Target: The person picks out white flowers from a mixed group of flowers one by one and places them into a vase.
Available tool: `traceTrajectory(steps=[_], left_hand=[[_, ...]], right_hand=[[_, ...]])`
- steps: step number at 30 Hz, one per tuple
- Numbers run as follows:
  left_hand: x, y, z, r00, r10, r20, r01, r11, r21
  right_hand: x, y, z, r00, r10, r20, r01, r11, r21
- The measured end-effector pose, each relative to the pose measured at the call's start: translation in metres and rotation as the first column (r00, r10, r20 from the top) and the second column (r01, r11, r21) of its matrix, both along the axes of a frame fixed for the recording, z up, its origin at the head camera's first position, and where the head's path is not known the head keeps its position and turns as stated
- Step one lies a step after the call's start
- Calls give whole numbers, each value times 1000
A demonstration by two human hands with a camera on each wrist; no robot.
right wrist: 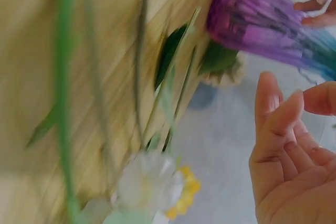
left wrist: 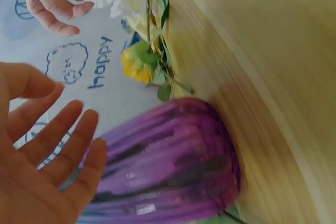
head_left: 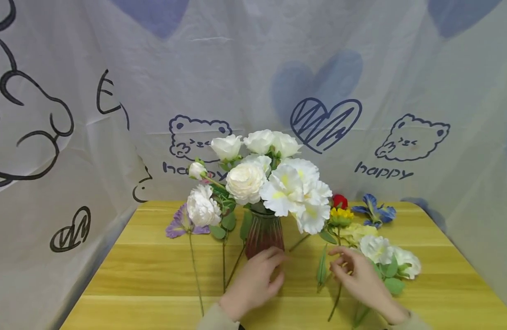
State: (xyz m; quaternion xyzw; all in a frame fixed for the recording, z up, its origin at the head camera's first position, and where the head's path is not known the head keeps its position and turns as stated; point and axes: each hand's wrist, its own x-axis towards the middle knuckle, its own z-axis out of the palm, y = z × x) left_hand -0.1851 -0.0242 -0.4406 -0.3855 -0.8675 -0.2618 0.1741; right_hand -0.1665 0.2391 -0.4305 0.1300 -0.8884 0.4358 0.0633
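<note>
A ribbed glass vase, purple at the base and greenish at the neck, stands upright with a bunch of white flowers in it. My left hand is in front of the vase's lower part. In the left wrist view its fingers are spread and loosely bent, overlapping the glass, with nothing held. To the right, my right hand hovers over loose flower stems. The right wrist view shows its thumb and fingers loosely bent and holding nothing. Dark stems show through the glass.
Left of the vase lie a purple flower and long stems. On the right are a yellow flower, a red flower, a blue flower and white flowers with leaves. Printed cloth hangs behind the wooden table.
</note>
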Motion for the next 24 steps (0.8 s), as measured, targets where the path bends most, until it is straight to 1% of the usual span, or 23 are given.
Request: traceTrajectory(steps=[3, 7, 9, 10, 13, 15, 16, 19, 21, 24], left_hand=[[2, 10, 0, 999, -6, 37, 10, 995, -100], [5, 25, 1, 996, -14, 85, 31, 979, -203], [7, 33, 2, 994, -37, 104, 60, 972, -227], [8, 37, 3, 992, -51, 111, 76, 970, -232], [10, 48, 5, 989, -97, 112, 121, 964, -235], [11, 53, 5, 986, -124, 112, 147, 962, -230], [12, 56, 5, 985, -135, 110, 157, 961, -228], [14, 61, 4, 980, -157, 118, 181, 956, -231], [15, 64, 3, 978, -169, 124, 194, 954, -228], [16, 66, 1, 977, -178, 116, 201, 952, -231]], right_hand=[[7, 17, 2, 999, -34, 34, 34, 999, 22], [16, 39, 6, 996, -79, 37, 77, 995, 59], [21, 49, 9, 992, -118, 43, 113, 989, 99], [23, 53, 9, 991, -133, 32, 128, 984, 123], [28, 65, 10, 985, -174, -4, 171, 966, 194], [31, 72, 7, 981, -193, 6, 187, 956, 225], [32, 76, 6, 980, -199, 19, 188, 952, 243], [37, 84, 0, 972, -201, 118, 163, 948, 274], [40, 87, -4, 967, -185, 174, 131, 950, 283], [41, 89, -9, 965, -143, 222, 78, 958, 275]])
